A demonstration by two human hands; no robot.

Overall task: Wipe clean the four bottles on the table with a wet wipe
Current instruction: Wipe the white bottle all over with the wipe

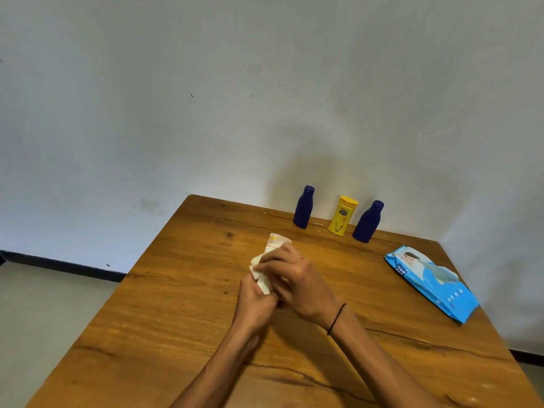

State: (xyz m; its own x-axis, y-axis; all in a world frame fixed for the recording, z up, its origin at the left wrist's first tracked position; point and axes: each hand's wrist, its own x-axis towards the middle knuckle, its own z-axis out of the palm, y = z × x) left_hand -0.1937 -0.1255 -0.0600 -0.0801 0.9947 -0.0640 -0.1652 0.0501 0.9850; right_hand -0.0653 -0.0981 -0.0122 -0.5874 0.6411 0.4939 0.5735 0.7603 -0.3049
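Note:
Over the middle of the wooden table (182,304), both my hands hold a white bottle (276,240) with a thin yellow band near its top. My left hand (253,304) grips its lower end. My right hand (298,279) curls over its body and presses a white wet wipe (263,282) against it. Bottle and wipe are both white and hard to tell apart under the fingers. Three more bottles stand upright along the far edge: a dark blue bottle (303,207), a yellow bottle (343,216) and a second dark blue bottle (368,222).
A blue pack of wet wipes (432,281) lies flat near the table's right edge. A pale wall stands right behind the bottles. The floor drops away beyond the table's left edge.

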